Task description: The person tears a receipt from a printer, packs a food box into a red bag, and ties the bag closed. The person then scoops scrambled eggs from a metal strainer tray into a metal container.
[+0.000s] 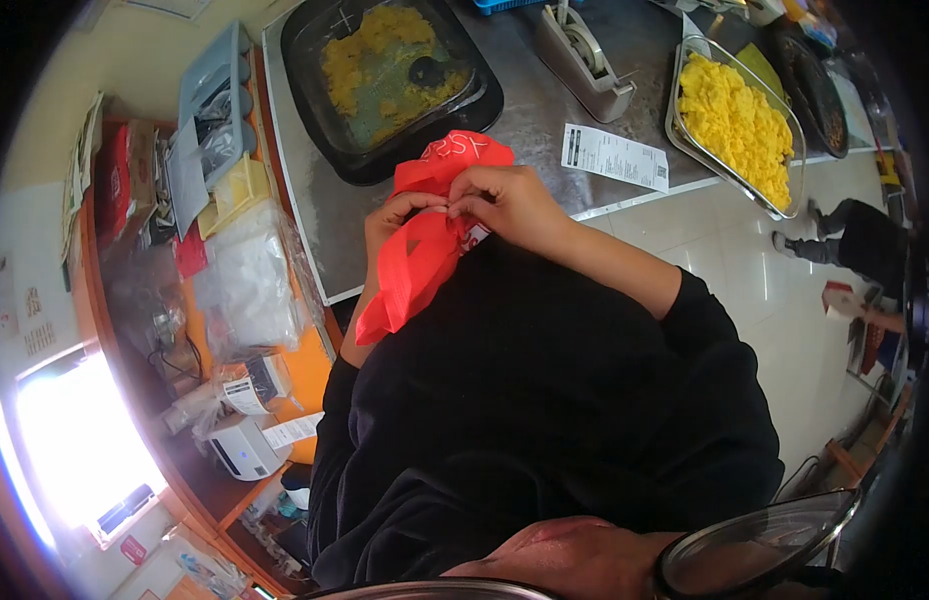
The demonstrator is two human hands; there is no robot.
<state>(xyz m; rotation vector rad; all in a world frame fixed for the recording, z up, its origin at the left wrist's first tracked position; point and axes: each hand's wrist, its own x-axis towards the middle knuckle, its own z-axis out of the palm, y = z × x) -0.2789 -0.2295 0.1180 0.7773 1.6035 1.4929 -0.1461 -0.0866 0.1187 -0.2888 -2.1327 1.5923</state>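
**Red fabric bag with white printing [415, 275] gathered between both hands**

The bag lies bunched between the fingertips of both hands, in front of the person's black top. Part of it flares out beyond the hands; a longer folded part hangs nearer, below the left hand. The left hand [401, 210] grasps it with bent fingers, and the right hand [507, 205] pinches it between thumb and forefinger, the two nearly meeting.

Just beyond the hands, on the dark grey desk [533, 140], sits a black, square, round-cornered pan [318, 130] with yellow-brown food residue [375, 50] inside. The bag overlaps its near edge in view; whether they touch cannot be told.

Right of the hands lies a white printed paper slip [615, 158], with a grey tape dispenser [577, 70] farther out behind it. Farther right, a clear, metal-rimmed rectangular tray [730, 181] holds crumbled bright yellow food [735, 120].

Left of the hands lie clear plastic bags [245, 280]; nearer the body on that side stands a white boxy printer [247, 447] with a paper strip [293, 430].
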